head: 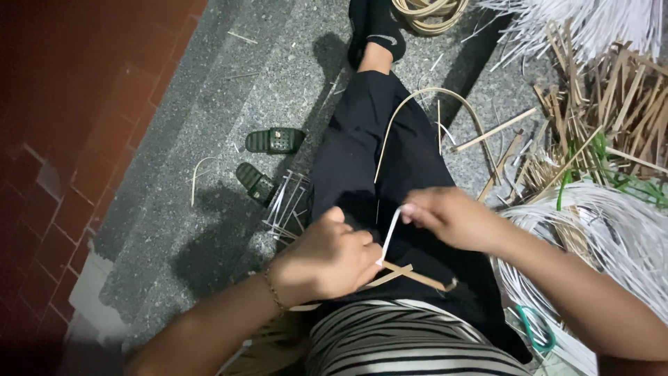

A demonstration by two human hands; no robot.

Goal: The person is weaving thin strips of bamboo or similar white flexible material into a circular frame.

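Binding was the step in hand, by my judgement: my left hand was closed in a fist around crossed bamboo sticks, which lay over my lap in black trousers, just above the striped shirt. My right hand pinched the upper end of a white strip between thumb and fingertips; the strip ran down to the crossing of the sticks, just right of the left fist. A long curved cane arched over the trousers further out. Right of the lap lay a heap of white strips and, beyond it, a pile of cut bamboo pieces. Green-handled scissors rested beside the heap, near my right forearm. Two dark sandals sat on the stone floor, left of the lap. I judged the next move would call for steady tension on the strip and a firm hold at the crossing, lest the sticks slip apart.
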